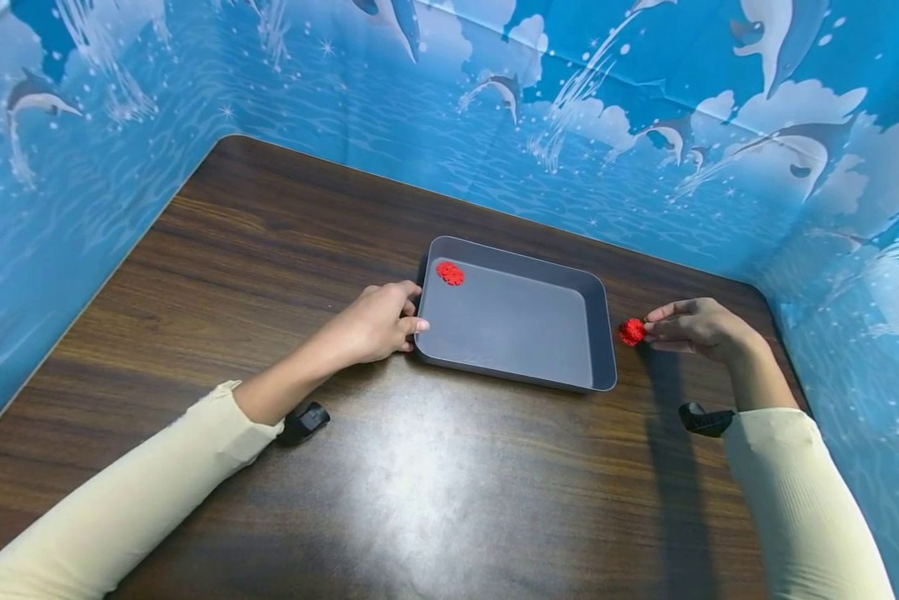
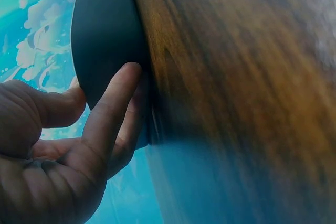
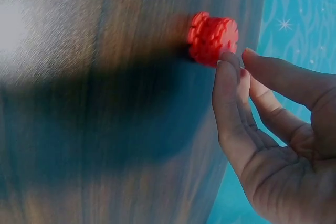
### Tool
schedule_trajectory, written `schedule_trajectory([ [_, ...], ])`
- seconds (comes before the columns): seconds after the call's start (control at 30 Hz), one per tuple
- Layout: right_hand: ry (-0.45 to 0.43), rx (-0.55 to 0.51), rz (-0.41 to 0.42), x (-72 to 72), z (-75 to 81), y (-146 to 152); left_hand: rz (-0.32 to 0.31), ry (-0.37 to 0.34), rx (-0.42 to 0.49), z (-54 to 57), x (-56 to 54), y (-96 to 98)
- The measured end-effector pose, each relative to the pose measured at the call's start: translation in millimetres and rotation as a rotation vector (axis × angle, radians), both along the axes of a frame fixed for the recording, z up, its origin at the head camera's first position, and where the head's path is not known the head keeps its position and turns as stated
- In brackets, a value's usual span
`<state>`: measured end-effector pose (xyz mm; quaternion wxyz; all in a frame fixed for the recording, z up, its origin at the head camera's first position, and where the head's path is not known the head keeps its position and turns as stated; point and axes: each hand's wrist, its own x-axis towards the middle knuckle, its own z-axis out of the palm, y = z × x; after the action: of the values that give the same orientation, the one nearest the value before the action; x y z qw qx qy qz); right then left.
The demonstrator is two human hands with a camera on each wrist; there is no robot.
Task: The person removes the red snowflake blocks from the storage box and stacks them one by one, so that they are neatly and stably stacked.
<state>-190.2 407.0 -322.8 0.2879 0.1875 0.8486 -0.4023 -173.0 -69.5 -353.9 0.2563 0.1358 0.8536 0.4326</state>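
Note:
My left hand (image 1: pixel 377 325) grips the left rim of a shallow grey baking tray (image 1: pixel 520 371), thumb over the edge and fingers against the outer wall. In the left wrist view, those fingers (image 2: pixel 107 108) lie along the dark side of the tray. To the right of the tray, my right hand (image 1: pixel 704 329) pinches a small stack of red notched discs (image 1: pixel 632 332) with its fingertips. The right wrist view shows the stack (image 3: pixel 212 38) close to the table, the fingertips at its near face. Other red notched discs (image 1: pixel 451 273) lie in the tray's far left corner.
The tray stands on a dark wood-grain table (image 1: pixel 217 275) with rounded corners. A blue curtain (image 1: pixel 389 125) printed with dolphins surrounds the far and side edges. Black wrist devices (image 1: pixel 304 422) sit at the cuffs of both pale sleeves.

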Motion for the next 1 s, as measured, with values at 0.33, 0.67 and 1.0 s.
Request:
schedule_trajectory([
  [0.33, 0.072, 0.062, 0.099, -9.5, 15.1, -24.1, 0.004, 0.007, 0.004, 0.4, 1.2, 0.3],
  [0.67, 0.087, 0.04, 0.195, -30.9, 23.0, -75.1, 0.001, 0.013, -0.001, 1.1, 1.0, -0.7],
  [1.0, 0.052, -0.043, 0.235, -43.1, 25.8, -112.4, -0.003, 0.004, -0.013, 1.4, 1.9, -1.6],
])
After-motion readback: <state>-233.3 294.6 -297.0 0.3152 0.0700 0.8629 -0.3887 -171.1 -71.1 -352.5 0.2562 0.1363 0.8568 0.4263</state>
